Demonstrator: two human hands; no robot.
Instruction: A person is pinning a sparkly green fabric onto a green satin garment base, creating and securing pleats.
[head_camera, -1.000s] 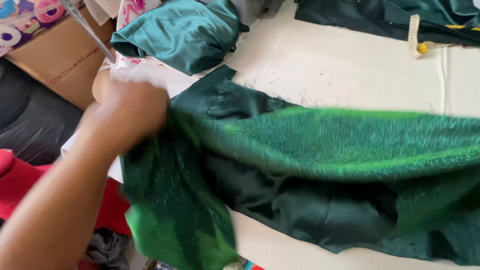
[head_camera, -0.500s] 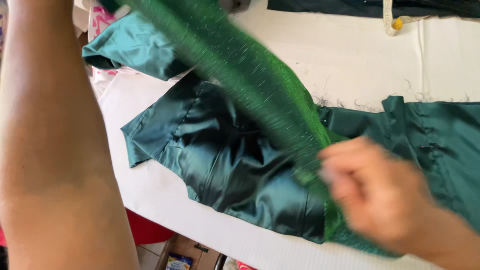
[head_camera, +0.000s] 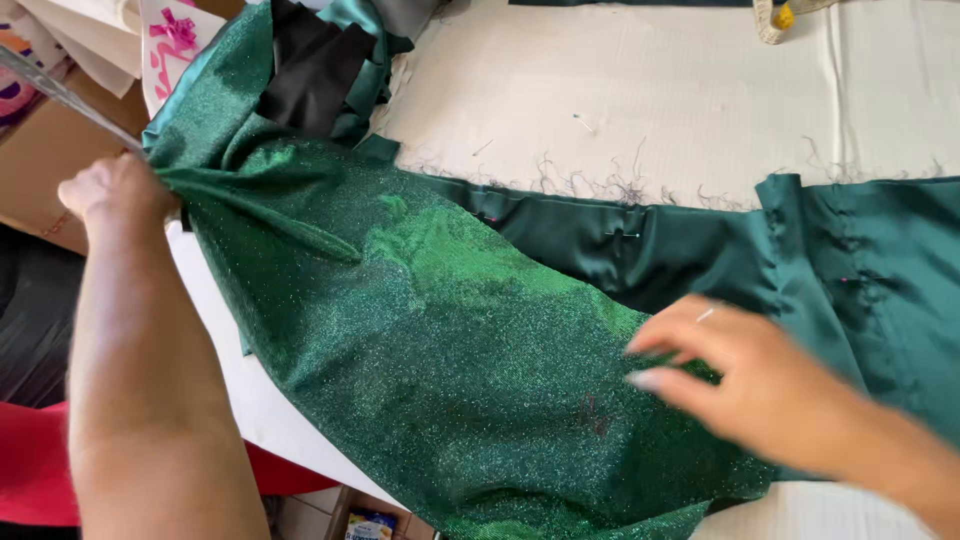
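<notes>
The glittery green fabric (head_camera: 440, 340) lies spread across the left and middle of the white worktable (head_camera: 620, 90), a fine sparkling mesh in bright emerald that darkens in its folds. It covers part of a dark green satin piece (head_camera: 830, 260), whose frayed upper edge and a few pins show beyond it. The left hand (head_camera: 120, 190) is closed in a fist on a bunched corner of the glitter cloth at the table's left edge, pulling a ridge into it. The right hand (head_camera: 740, 365) rests flat on the cloth lower right, fingers spread and slightly blurred, gripping nothing. The cloth's lower edge runs off the table and out of the frame. A black scrap (head_camera: 310, 65) lies up top among more satin, half buried.
</notes>
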